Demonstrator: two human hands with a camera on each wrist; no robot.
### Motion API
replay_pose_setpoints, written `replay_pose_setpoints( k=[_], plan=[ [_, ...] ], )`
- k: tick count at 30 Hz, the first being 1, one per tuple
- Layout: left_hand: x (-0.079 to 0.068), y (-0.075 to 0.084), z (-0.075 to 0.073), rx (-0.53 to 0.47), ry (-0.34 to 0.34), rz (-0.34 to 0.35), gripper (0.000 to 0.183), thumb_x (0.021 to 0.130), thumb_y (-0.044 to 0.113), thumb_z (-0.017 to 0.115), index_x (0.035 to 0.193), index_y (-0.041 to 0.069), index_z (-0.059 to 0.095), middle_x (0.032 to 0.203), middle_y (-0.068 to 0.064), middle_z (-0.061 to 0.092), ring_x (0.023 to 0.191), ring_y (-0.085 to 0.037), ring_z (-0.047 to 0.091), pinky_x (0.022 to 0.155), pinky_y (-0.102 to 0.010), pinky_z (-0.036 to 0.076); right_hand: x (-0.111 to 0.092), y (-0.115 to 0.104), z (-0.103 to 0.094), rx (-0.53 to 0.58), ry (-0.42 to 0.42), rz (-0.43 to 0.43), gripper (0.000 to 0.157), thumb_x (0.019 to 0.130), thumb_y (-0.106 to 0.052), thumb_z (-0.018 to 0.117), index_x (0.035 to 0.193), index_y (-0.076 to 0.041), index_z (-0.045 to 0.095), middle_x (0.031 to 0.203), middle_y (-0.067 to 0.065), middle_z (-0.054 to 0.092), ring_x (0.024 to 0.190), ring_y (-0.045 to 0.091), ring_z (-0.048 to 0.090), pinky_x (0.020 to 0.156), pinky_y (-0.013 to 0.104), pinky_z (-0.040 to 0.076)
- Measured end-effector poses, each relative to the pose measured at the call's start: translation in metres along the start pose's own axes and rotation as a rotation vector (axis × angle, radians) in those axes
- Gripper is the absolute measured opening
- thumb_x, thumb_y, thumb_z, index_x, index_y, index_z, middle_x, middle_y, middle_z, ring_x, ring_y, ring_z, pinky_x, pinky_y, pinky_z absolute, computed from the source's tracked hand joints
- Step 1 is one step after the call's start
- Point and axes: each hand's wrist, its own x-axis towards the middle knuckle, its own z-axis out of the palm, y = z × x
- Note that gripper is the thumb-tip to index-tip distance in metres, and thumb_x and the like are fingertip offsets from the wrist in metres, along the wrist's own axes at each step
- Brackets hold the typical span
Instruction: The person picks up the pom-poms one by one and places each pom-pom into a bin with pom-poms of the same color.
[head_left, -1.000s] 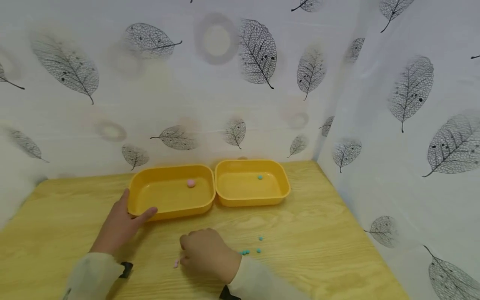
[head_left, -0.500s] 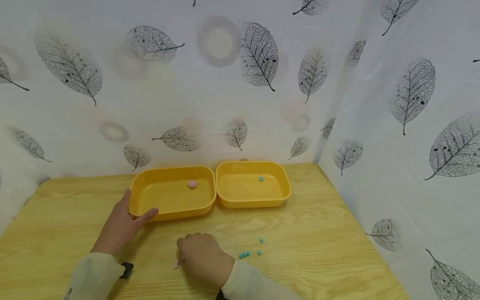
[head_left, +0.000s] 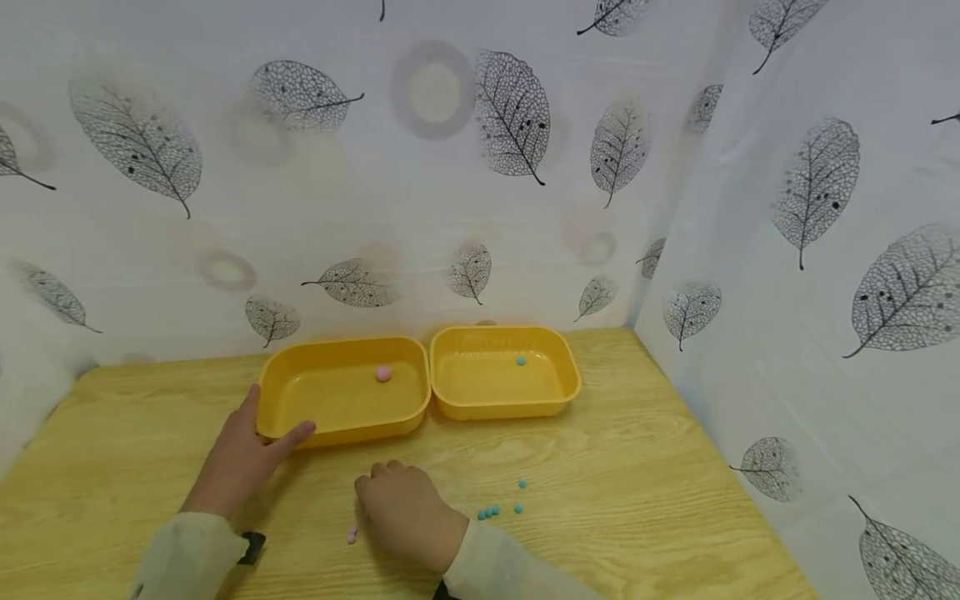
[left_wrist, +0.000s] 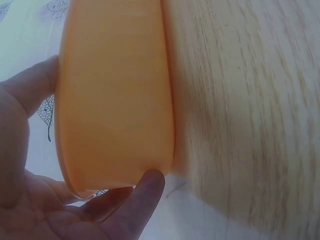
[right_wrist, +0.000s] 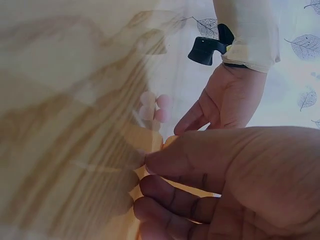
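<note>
My left hand grips the left end of a yellow tray, thumb on the front wall and fingers at the far side of that end. A pink ball lies inside this tray. My right hand is down at the table with curled fingers, its fingertips at the wood in the right wrist view. I cannot tell whether a bead is between the thumb and fingers. Two small pink beads lie on the table just beyond the thumb; the head view shows these pink beads left of the hand.
A second yellow tray stands against the first on its right, with one teal bead inside. Several teal beads lie on the wooden table right of my right hand. A leaf-printed cloth rises behind the trays.
My right hand has shifted slightly left toward the pink beads and then stayed about there, uncovering more of the teal beads. The left hand keeps its place on the tray.
</note>
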Motion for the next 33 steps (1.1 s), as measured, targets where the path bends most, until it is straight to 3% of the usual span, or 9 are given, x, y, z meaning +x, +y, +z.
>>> replay_pose_setpoints(
  k=[6,12,17,23,28,33],
  plan=[
    [0.000,-0.001,0.000,0.000,-0.004,0.001,0.123,0.095,0.072,0.057,0.160,-0.002,-0.017,0.161,-0.044,0.002,0.145,-0.065,0.014,0.111,-0.078,0.021,0.001,0.002,0.000,-0.026,0.028,0.000,0.013,0.095,-0.022,0.076,0.106,-0.019,0.070,0.088,-0.007,0.067,0.072,0.006,0.057,0.059,0.020,0.047],
    [0.000,-0.002,0.001,0.001,0.011,0.015,0.123,0.095,0.070,0.058,0.160,-0.004,-0.016,0.161,-0.044,0.003,0.145,-0.065,0.014,0.111,-0.078,0.020,0.002,0.006,-0.005,0.057,0.053,0.003,0.016,0.095,-0.017,0.075,0.108,-0.017,0.066,0.091,-0.006,0.067,0.075,0.007,0.058,0.067,0.020,0.050],
    [0.000,-0.001,0.001,0.002,0.005,0.011,0.123,0.095,0.070,0.057,0.159,-0.003,-0.017,0.161,-0.044,0.002,0.145,-0.065,0.014,0.111,-0.078,0.020,0.002,0.012,-0.007,0.117,0.074,-0.008,0.014,0.093,-0.016,0.076,0.106,-0.017,0.070,0.092,-0.007,0.068,0.080,0.006,0.061,0.069,0.019,0.050],
    [0.000,0.001,-0.001,0.000,-0.001,0.014,0.122,0.096,0.071,0.056,0.160,-0.003,-0.018,0.161,-0.044,0.002,0.145,-0.065,0.014,0.111,-0.078,0.020,0.004,0.020,-0.012,0.075,0.096,-0.011,0.007,0.093,-0.020,0.075,0.100,-0.020,0.076,0.090,-0.008,0.067,0.078,0.005,0.060,0.068,0.018,0.049],
    [-0.001,0.001,-0.001,0.001,0.000,0.015,0.121,0.096,0.070,0.056,0.160,-0.003,-0.017,0.161,-0.045,0.003,0.144,-0.066,0.015,0.111,-0.078,0.021,0.003,0.019,-0.014,0.065,0.066,-0.080,0.007,0.093,-0.021,0.077,0.098,-0.024,0.079,0.087,-0.012,0.066,0.074,0.002,0.056,0.064,0.015,0.045],
    [-0.001,0.000,-0.001,-0.002,-0.009,0.010,0.121,0.096,0.070,0.056,0.160,-0.002,-0.018,0.161,-0.045,0.002,0.144,-0.066,0.014,0.110,-0.078,0.021,-0.004,0.014,-0.013,0.092,-0.004,-0.171,0.012,0.096,-0.021,0.075,0.085,-0.027,0.076,0.076,-0.013,0.056,0.064,0.001,0.044,0.056,0.014,0.035]
  ],
)
